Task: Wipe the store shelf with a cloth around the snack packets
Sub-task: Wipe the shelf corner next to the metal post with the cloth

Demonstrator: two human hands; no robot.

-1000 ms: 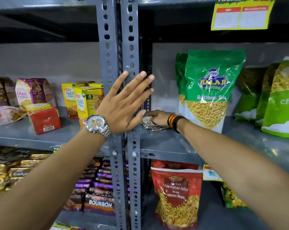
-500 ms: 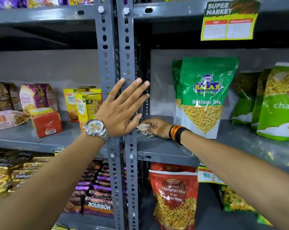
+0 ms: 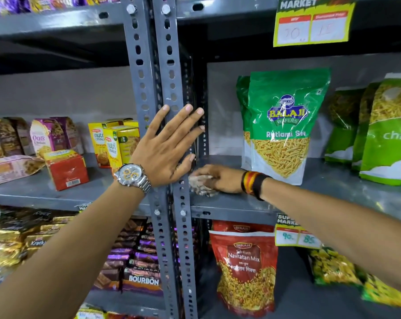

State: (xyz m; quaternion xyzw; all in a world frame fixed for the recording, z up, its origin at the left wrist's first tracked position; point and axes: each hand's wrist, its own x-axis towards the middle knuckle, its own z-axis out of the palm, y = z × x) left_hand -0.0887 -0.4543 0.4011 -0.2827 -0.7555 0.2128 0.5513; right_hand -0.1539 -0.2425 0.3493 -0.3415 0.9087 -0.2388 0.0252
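Observation:
My right hand point(image 3: 221, 179) presses a pale crumpled cloth point(image 3: 200, 184) onto the grey metal shelf point(image 3: 231, 203), at its left end beside the upright post. Just right of that hand stands a green Balaji Ratlami Sev packet point(image 3: 284, 125), with a second one close behind it. More green snack packets point(image 3: 384, 132) stand further right on the same shelf. My left hand point(image 3: 166, 148), with a wristwatch, lies flat and spread against the perforated grey posts point(image 3: 165, 77), holding nothing.
Left of the posts, yellow biscuit boxes point(image 3: 116, 146), a red box point(image 3: 67, 171) and purple packets point(image 3: 47, 137) sit on the neighbouring shelf. Below are a red Navratan Mix bag point(image 3: 244, 268), Bourbon packs point(image 3: 139, 265) and price tags point(image 3: 297, 236). A yellow price sign point(image 3: 312, 21) hangs above.
My right hand has slid the cloth a little along the shelf's left end near the post. The camera view has tilted upward slightly. My left hand stays flat on the posts.

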